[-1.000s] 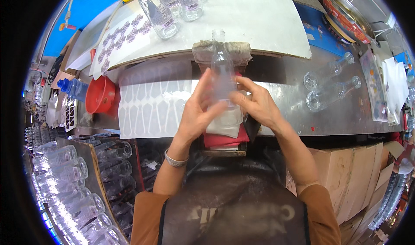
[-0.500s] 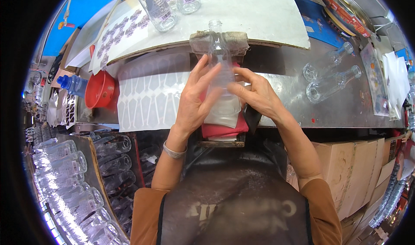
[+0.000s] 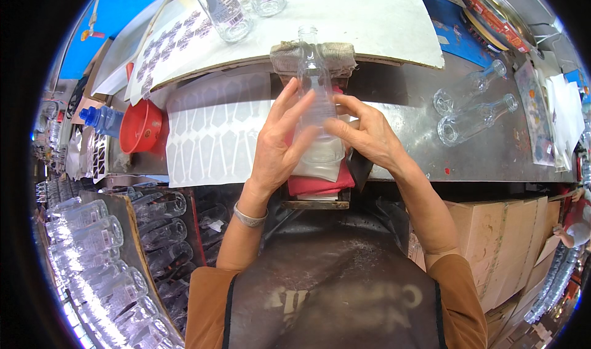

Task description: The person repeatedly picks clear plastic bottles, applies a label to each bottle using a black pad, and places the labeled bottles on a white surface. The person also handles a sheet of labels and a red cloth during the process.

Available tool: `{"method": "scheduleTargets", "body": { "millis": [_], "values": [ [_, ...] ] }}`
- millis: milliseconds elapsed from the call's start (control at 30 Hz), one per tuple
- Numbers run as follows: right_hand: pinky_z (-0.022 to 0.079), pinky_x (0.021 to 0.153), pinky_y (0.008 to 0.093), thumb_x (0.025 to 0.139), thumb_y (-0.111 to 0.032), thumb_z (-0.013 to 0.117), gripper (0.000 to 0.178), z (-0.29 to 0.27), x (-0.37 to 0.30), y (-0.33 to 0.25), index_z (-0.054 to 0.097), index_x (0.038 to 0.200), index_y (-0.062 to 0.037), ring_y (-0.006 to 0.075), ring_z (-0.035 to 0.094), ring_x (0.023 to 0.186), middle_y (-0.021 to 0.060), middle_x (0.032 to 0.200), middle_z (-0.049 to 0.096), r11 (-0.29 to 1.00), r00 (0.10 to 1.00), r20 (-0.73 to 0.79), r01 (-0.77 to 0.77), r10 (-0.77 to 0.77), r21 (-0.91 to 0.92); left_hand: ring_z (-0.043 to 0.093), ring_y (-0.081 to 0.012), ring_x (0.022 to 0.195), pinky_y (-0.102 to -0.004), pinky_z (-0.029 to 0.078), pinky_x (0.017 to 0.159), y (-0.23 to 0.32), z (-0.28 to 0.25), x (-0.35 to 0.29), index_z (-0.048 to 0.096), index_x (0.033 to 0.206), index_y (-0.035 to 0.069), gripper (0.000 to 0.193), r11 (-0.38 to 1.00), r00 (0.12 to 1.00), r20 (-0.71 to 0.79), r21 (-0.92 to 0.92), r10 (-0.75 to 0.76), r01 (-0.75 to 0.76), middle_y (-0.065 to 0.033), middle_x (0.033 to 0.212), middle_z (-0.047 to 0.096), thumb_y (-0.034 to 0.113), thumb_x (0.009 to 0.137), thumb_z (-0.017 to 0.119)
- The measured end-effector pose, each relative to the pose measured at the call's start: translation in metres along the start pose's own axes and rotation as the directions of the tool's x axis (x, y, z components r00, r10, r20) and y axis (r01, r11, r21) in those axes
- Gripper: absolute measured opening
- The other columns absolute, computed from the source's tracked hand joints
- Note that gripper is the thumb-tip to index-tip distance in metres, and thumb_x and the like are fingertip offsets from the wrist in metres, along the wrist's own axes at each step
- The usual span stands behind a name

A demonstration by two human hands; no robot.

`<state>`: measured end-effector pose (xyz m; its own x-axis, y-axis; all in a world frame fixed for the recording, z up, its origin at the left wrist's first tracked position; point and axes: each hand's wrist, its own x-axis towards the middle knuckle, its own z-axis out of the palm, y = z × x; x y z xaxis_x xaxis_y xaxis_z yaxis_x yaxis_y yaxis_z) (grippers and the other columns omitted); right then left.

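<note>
A clear glass bottle point(image 3: 313, 65) lies in front of me, its neck pointing away over a rolled grey cloth point(image 3: 342, 56). Beneath its near end are a pale sheet and a folded red cloth point(image 3: 335, 181) on a small stand. On the bottle's left side is my left hand point(image 3: 278, 136), fingers spread and tips at the glass. From the other side my right hand point(image 3: 368, 130) reaches in, fingers apart and slightly bent, tips against the bottle. Motion blurs the fingertips, so any thin film under them cannot be made out.
Sheets of bottle-shaped film point(image 3: 212, 130) lie left, beside a red bowl point(image 3: 141, 127). Printed bottles point(image 3: 225, 16) stand on the white board point(image 3: 381, 22). Two plain bottles point(image 3: 477, 121) lie right. Crates of bottles point(image 3: 92, 232) fill the lower left; cardboard boxes point(image 3: 492, 244) the lower right.
My hands keep nearly the same place at the bottle's sides, with only slight finger movement. At the far right edge, another person's arm has come further into view.
</note>
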<state>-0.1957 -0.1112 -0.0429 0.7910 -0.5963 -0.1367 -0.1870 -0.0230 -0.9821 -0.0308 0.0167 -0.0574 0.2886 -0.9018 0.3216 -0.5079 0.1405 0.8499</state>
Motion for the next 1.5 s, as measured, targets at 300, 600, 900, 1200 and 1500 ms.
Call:
{"method": "scheduleTargets", "body": {
  "millis": [300,600,900,1200,1500],
  "values": [
    [0.054,0.089,0.0346,0.091,-0.034,0.075,0.067,-0.002,0.0,0.001,0.052,0.136,0.0098,0.0247,0.068,0.107,0.0243,0.122,0.066,1.0,1.0,0.006,-0.003,0.003,0.001,0.038,-0.0315,0.145,-0.0444,0.046,0.111,-0.001,0.001,-0.001,0.054,0.144,0.006,0.051,1.0,1.0,0.0,-0.004,-0.003,0.003,-0.0166,0.159,0.035,0.01,0.095,0.067],
    [0.05,0.061,0.0227,0.1,-0.029,0.062,0.035,-0.018,0.01,0.032,0.063,0.119,0.0001,0.0131,0.064,0.068,0.0147,0.102,0.071,0.904,0.976,-0.157,-0.07,0.149,0.421,0.039,-0.0318,0.145,-0.0446,0.044,0.111,0.003,0.0,-0.001,0.055,0.144,0.007,0.051,0.999,1.0,-0.006,0.043,0.008,-0.008,-0.0167,0.158,0.037,0.016,0.095,0.068],
    [0.052,0.084,0.0275,0.094,-0.01,0.065,0.026,-0.019,-0.014,0.0,0.063,0.118,-0.0028,0.0119,0.065,0.098,0.004,0.105,0.068,0.96,0.965,-0.209,0.199,-0.157,0.196,0.039,-0.0312,0.145,-0.0432,0.033,0.118,0.009,0.0,-0.002,0.056,0.144,0.008,0.053,0.999,0.999,-0.02,0.029,-0.027,0.027,-0.0161,0.158,0.04,0.016,0.093,0.07],
    [0.053,0.08,0.0318,0.09,-0.007,0.068,0.029,-0.023,0.018,-0.041,0.067,0.118,-0.0001,0.0233,0.067,0.086,0.0143,0.1,0.07,0.717,0.815,0.016,0.519,-0.58,-0.465,0.041,-0.0307,0.144,-0.0463,0.041,0.113,0.005,0.0,0.0,0.04,0.154,0.009,0.069,0.997,1.0,-0.006,0.08,0.008,-0.007,-0.0166,0.159,0.038,0.012,0.093,0.071],
    [0.054,0.078,0.0419,0.086,-0.008,0.067,0.024,-0.018,0.045,-0.068,0.068,0.109,-0.002,0.0334,0.067,0.088,0.0158,0.092,0.068,0.436,0.711,0.088,0.519,-0.698,-0.735,0.047,-0.0305,0.139,-0.0386,0.039,0.114,0.008,0.008,-0.001,0.015,0.159,-0.002,0.095,0.985,0.993,-0.093,-0.161,-0.071,0.055,-0.0246,0.155,0.04,0.006,0.086,0.075]
  ]
}}
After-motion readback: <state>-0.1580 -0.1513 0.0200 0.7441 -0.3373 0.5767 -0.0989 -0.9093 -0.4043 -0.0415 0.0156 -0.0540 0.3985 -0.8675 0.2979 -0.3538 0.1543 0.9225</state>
